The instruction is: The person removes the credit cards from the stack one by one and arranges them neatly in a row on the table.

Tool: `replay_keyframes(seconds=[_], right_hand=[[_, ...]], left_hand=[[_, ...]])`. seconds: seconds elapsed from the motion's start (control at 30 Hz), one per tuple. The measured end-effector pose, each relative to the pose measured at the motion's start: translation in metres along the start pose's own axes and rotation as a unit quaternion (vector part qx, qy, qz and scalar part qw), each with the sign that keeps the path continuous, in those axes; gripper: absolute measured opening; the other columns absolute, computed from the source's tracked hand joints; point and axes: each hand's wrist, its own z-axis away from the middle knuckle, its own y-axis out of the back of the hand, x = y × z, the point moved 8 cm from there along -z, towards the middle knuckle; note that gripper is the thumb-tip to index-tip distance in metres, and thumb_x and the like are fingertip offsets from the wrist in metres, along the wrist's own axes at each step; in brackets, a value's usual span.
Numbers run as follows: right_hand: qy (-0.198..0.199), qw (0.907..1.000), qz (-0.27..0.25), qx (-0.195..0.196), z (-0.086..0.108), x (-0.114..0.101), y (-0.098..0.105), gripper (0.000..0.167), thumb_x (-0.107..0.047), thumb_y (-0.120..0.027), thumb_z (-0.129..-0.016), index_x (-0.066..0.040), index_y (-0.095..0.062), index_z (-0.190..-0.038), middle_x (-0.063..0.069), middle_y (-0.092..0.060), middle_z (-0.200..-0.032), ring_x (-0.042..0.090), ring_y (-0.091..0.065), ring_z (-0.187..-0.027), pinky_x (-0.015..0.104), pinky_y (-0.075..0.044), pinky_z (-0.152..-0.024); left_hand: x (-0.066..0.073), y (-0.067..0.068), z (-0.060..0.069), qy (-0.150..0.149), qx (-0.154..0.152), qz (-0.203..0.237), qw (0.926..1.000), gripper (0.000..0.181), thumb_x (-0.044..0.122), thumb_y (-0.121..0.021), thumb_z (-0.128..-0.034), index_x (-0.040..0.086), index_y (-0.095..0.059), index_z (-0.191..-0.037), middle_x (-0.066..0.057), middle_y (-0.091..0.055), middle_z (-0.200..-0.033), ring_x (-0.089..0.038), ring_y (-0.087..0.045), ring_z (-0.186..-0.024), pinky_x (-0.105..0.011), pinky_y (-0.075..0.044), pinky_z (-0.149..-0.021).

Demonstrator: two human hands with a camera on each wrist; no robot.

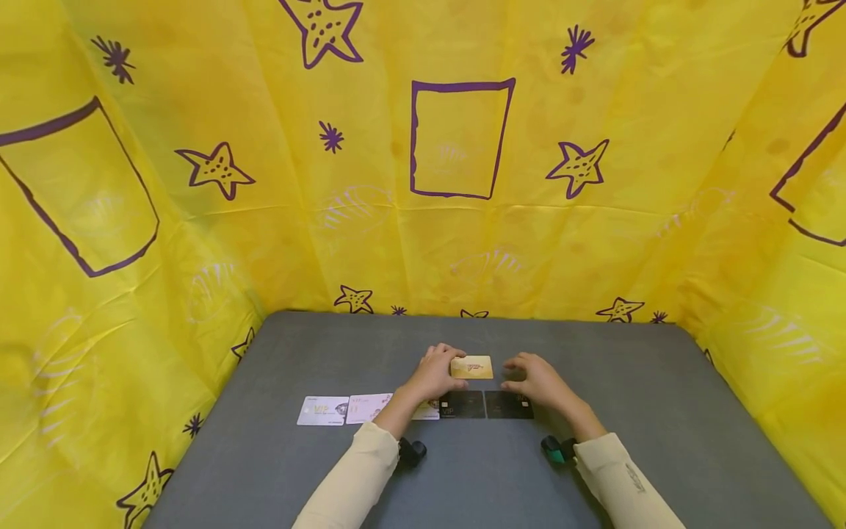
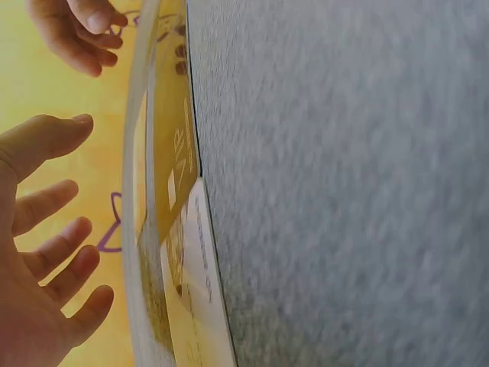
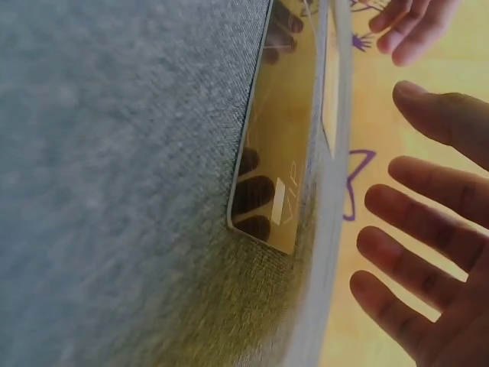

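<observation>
A gold card [image 1: 472, 367] lies behind a row of cards on the grey table. In the head view my left hand [image 1: 438, 372] is at its left edge. The left wrist view shows that hand's fingers spread and bent slightly, with nothing held. My right hand [image 1: 538, 380] hovers to the right of the gold card, apart from it, fingers apart and holding nothing. Two glossy black cards [image 1: 463, 405] lie side by side in front of the hands. Left of them is a yellowish card [image 1: 426, 411], partly hidden by my left forearm.
Farther left in the row lie a pink card [image 1: 366, 408] and a white VIP card [image 1: 322, 411]. Yellow cloth [image 1: 456, 250] with purple drawings hangs behind the grey table [image 1: 277, 477] and along its sides. Black wrist straps [image 1: 413, 452] show near both cuffs.
</observation>
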Motion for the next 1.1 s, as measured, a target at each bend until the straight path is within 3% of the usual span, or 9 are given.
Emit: replay_keyframes(seconds=[0.17, 0.37, 0.63, 0.9, 1.1], right_hand=[[-0.006, 0.9998, -0.007, -0.016, -0.014, 0.0, -0.005, 0.04, -0.025, -0.078, -0.081, -0.001, -0.069, -0.113, 0.011, -0.066, -0.105, 0.03, -0.061, -0.098, 0.05, -0.049, -0.088], [0.028, 0.9995, 0.004, -0.016, -0.028, -0.007, -0.009, 0.041, -0.023, -0.079, -0.08, 0.001, -0.069, -0.112, 0.015, -0.066, -0.105, 0.033, -0.061, -0.097, 0.051, -0.048, -0.088], [0.039, 0.9986, 0.002, -0.037, -0.044, -0.013, -0.021, 0.046, -0.024, -0.082, -0.076, -0.001, -0.069, -0.113, 0.012, -0.065, -0.107, 0.029, -0.06, -0.098, 0.048, -0.048, -0.089], [0.019, 0.9974, 0.011, -0.069, -0.053, -0.016, -0.035, 0.05, -0.025, -0.083, -0.076, -0.002, -0.068, -0.117, 0.017, -0.06, -0.118, 0.031, -0.057, -0.104, 0.047, -0.047, -0.09], [0.022, 0.9969, 0.04, -0.064, -0.055, -0.018, -0.036, 0.05, -0.023, -0.084, -0.074, -0.001, -0.068, -0.117, 0.016, -0.062, -0.115, 0.03, -0.057, -0.101, 0.046, -0.047, -0.088]], left_hand=[[-0.009, 0.002, -0.003, 0.005, -0.001, 0.003, 1.0, 0.059, 0.026, -0.082, -0.0773, 0.011, -0.06, -0.13, -0.013, -0.054, -0.127, -0.032, -0.046, -0.119, -0.051, -0.037, -0.101], [-0.017, 0.001, -0.007, 0.012, -0.015, 0.009, 0.9998, 0.06, 0.027, -0.082, -0.0774, 0.01, -0.06, -0.13, -0.014, -0.053, -0.13, -0.032, -0.045, -0.121, -0.051, -0.036, -0.103], [-0.019, -0.006, -0.014, 0.035, -0.042, 0.001, 0.9985, 0.062, 0.028, -0.08, -0.0786, 0.01, -0.057, -0.133, -0.014, -0.052, -0.131, -0.031, -0.045, -0.119, -0.05, -0.037, -0.102], [-0.022, -0.009, -0.016, 0.054, -0.041, -0.018, 0.9976, 0.062, 0.028, -0.081, -0.078, 0.009, -0.058, -0.132, -0.013, -0.052, -0.126, -0.03, -0.045, -0.117, -0.048, -0.036, -0.101], [-0.023, -0.009, -0.017, 0.054, -0.033, -0.029, 0.9976, 0.064, 0.03, -0.082, -0.0772, 0.009, -0.058, -0.133, -0.012, -0.052, -0.125, -0.029, -0.044, -0.117, -0.049, -0.036, -0.1]])
